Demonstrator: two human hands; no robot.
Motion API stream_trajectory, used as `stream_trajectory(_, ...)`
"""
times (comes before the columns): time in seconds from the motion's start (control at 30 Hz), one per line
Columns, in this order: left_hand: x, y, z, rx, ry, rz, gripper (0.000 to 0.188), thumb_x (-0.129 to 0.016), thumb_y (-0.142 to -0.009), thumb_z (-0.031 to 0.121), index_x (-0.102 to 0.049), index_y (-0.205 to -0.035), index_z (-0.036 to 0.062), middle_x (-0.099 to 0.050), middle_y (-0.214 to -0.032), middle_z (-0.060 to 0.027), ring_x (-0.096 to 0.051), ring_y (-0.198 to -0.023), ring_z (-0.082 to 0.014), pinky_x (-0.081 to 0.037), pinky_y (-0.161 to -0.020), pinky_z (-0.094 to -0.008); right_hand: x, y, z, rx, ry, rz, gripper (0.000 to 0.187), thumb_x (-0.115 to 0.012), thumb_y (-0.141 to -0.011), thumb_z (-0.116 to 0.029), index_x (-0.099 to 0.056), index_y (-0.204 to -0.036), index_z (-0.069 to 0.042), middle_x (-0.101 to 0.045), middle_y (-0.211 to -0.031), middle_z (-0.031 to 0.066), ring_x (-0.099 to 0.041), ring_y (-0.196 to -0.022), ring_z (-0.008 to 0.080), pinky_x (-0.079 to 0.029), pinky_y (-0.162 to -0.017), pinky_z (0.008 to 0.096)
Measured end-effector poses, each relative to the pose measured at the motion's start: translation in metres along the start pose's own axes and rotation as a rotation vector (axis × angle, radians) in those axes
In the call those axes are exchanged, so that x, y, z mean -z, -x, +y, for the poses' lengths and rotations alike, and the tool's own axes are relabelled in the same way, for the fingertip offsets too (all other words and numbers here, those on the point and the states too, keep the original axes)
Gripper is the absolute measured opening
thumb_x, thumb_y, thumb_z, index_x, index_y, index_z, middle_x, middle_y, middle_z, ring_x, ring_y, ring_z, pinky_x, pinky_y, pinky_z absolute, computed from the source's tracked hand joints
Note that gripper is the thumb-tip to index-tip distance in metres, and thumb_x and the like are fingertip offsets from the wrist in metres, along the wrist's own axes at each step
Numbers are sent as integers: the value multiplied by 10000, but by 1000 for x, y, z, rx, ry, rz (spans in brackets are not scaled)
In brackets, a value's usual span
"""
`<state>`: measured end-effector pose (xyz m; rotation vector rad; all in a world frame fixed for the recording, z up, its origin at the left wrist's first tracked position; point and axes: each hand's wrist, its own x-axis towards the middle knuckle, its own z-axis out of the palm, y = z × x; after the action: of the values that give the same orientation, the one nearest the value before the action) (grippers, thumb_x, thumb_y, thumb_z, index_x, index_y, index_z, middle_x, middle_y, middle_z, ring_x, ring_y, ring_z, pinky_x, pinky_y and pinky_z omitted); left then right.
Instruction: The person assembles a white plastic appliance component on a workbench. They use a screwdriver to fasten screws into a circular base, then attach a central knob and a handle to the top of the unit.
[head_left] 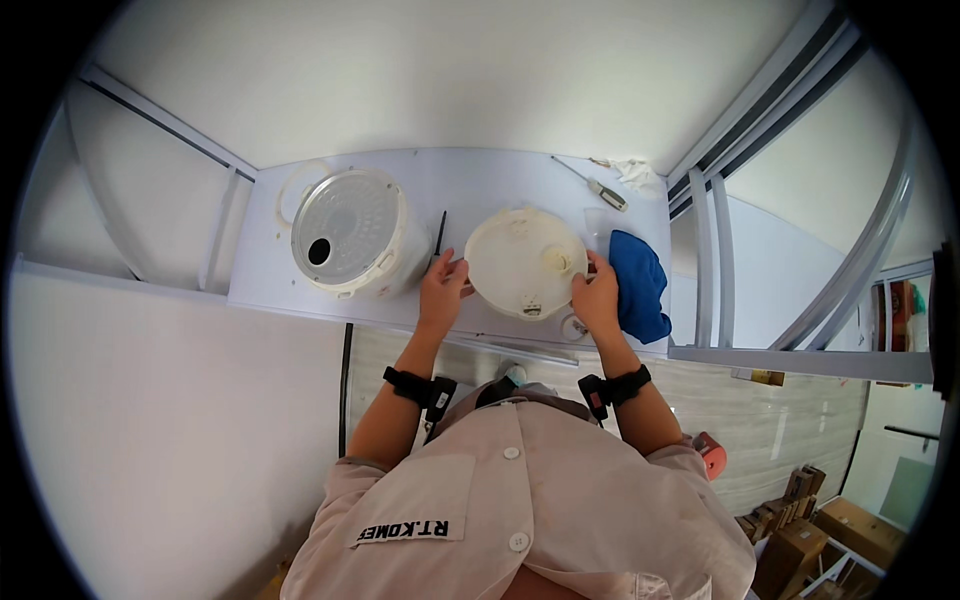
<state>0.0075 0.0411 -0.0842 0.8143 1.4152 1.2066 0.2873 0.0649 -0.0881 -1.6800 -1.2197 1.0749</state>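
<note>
A round, off-white plastic cover (515, 270) is between my two hands over the bench. Raised fittings show on its right and lower parts. At its left edge, my left hand (442, 290) has its fingers curled against the rim. The thumb and fingers of my right hand (597, 293) grip the opposite edge. A dark, slim tool (441, 230) lies just beyond my left fingertips. Further left stands a white tub-shaped appliance (400, 245) with a translucent top and a dark round hole. A blue cloth (640, 285) is bunched up right beside my right hand.
A screwdriver (607, 196) with a pale handle lies at the back right, near a crumpled white wrapper (637, 176). A small round part (574, 327) sits by the front edge of the white bench (470, 170). Metal frames (705, 260) border the right side; cardboard boxes (790, 555) stand below.
</note>
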Motion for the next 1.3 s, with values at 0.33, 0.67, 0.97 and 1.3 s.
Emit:
stream_trajectory(0.33,16,12,19,12,-20,26,545,-471,-1126,427,-534,-1451,-6,-677,-1247,-127,-696,-890,-184,-568,-707,-314,18,-7,-57,23,-179,60,452,-641,-930,-53,-589,-1373,25,-615,-1209,202,-681,-939,260,-570,-809,373)
stream_trajectory(0.67,11,28,12,-62,-263,25,515,-745,-951,172,-585,-1410,2,-702,-1130,-106,-687,-787,-129,-555,-631,-270,-15,10,-16,79,185,-6,505,-704,-917,-104,-558,-1392,-15,-595,-1241,216,-673,-983,344,-547,-900,424)
stream_trajectory(0.97,18,32,-2,-91,-305,20,579,-752,-912,108,-545,-1440,-9,-690,-1186,-135,-697,-827,-143,-576,-730,-298,-2,27,-16,148,321,-55,527,-758,-897,-203,-596,-1363,-18,-665,-1201,191,-674,-1048,380,-542,-921,446)
stream_trajectory(1.3,22,43,1,-77,-383,-10,594,-737,-898,116,-526,-1440,-7,-674,-1177,-131,-700,-861,-174,-572,-785,-333,59,55,-1,124,459,-194,172,-740,-859,-151,-777,-1017,-92,-758,-901,123,-735,-857,315,-572,-778,422)
